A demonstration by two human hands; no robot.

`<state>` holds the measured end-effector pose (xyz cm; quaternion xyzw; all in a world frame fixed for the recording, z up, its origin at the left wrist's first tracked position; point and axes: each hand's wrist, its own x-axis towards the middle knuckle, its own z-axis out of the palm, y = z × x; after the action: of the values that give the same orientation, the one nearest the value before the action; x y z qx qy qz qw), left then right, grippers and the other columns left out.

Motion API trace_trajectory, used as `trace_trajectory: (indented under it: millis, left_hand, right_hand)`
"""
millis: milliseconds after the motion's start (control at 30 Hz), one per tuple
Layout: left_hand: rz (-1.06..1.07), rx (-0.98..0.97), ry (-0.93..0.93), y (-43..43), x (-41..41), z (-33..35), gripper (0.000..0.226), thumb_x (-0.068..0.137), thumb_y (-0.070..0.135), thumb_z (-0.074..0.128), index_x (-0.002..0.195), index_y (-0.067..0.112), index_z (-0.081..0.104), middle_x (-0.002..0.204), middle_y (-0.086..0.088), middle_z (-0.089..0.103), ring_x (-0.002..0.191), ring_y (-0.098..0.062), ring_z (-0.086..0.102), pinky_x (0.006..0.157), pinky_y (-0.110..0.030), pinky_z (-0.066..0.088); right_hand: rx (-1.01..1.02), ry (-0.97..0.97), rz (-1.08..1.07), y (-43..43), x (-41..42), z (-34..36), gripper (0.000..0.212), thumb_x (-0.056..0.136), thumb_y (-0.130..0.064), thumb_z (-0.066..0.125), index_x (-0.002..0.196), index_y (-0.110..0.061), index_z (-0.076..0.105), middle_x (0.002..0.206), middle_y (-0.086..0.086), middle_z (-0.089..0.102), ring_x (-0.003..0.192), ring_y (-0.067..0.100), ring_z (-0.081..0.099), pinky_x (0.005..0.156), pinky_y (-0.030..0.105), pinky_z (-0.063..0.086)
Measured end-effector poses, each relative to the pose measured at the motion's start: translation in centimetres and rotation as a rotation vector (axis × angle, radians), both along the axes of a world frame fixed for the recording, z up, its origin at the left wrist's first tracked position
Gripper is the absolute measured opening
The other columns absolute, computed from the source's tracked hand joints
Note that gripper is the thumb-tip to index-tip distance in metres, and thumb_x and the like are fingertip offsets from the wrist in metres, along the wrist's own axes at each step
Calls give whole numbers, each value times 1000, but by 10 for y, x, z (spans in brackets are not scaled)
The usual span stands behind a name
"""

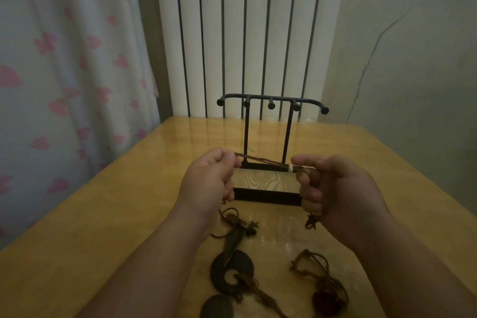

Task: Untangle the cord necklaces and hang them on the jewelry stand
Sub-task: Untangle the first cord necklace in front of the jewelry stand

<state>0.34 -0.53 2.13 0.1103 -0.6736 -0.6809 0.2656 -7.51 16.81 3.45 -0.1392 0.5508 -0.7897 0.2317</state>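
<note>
A brown cord [271, 162] is stretched taut above the table [129, 201], left hand [209, 178] and right hand [333, 186] both curled around it, just before the jewelry stand [271, 100]. Untangling looks done; next, probably lifting onto a peg.

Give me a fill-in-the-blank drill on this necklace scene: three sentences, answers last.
The black metal jewelry stand has ____ ball-tipped pegs.
The left hand and right hand hold a thin brown cord stretched ____ them.
The dark spiral pendant lies on the yellow wooden ____.
Answers: five; between; table.
</note>
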Motion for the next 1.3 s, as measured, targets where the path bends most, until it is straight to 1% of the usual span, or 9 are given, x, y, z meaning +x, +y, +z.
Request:
trace_trajectory:
  millis: [167,400,533,633,800,900,1033,1167,1300]
  left_hand:
    - [59,110,37,-6,-1,1,26,103,18,45,83,11,60,52,6,40,47,-9,34,49,-27,31]
    - [41,29,6,-7,1,1,27,101,21,48,83,12,65,55,3,45,51,-11,40,55,-29,37]
    - [126,-165,-86,-8,6,11,27,100,33,52,84,15,65,45,11,52,46,-1,52,54,-21,44]
    - [249,-234,-111,-21,8,15,35,96,45,54,76,18,61,57,4,52,60,-12,52,62,-28,40]
    - [196,-168,-186,-35,8,15,33,99,32,54,72,13,61,79,-3,60,87,-24,57,83,-40,44]
    - [125,-269,-268,-33,10,16,21,99,24,54,86,18,69,95,9,63,95,-9,54,90,-38,40]
    - [10,-343,-245,-29,13,16,19,99,22,54,92,24,72,73,19,67,71,3,56,74,-27,44]
    - [-148,-46,-83,-21,13,16,19,98,9,51,98,10,71,80,-2,70,67,-14,61,58,-24,50]
    - [-248,137,44,-8,12,24,17,99,10,48,97,9,64,81,-8,69,61,-15,58,51,-23,45]
  right_hand:
    - [36,41,26,-1,-2,-2,38,82,6,38,109,-1,63,66,4,53,51,13,36,49,27,26]
    - [81,117,-50,2,-3,-4,35,85,6,43,109,-4,66,69,4,62,57,16,41,53,29,31]
    - [502,452,-270,4,-6,-5,24,96,-7,53,99,-24,70,78,-7,68,71,4,53,62,21,40]
    - [779,673,-481,5,-20,-14,18,99,-18,52,98,-30,65,85,-13,61,82,4,53,65,23,40]
    - [662,456,-710,11,-35,-22,23,100,-24,42,106,-19,64,91,3,61,83,21,55,67,40,45]
    - [655,383,-687,10,-35,-24,22,98,-24,44,102,-17,65,87,5,61,77,23,54,64,43,44]
    - [757,409,-488,1,-24,-26,21,99,-30,51,92,-17,66,82,3,65,75,20,59,74,44,55]
    - [878,402,-257,-11,-15,-30,33,98,-33,52,79,-12,68,65,-2,67,57,14,55,63,35,48]
    - [800,196,-222,-17,-9,-28,49,100,-34,42,69,-5,66,48,-3,56,51,17,44,51,31,35]
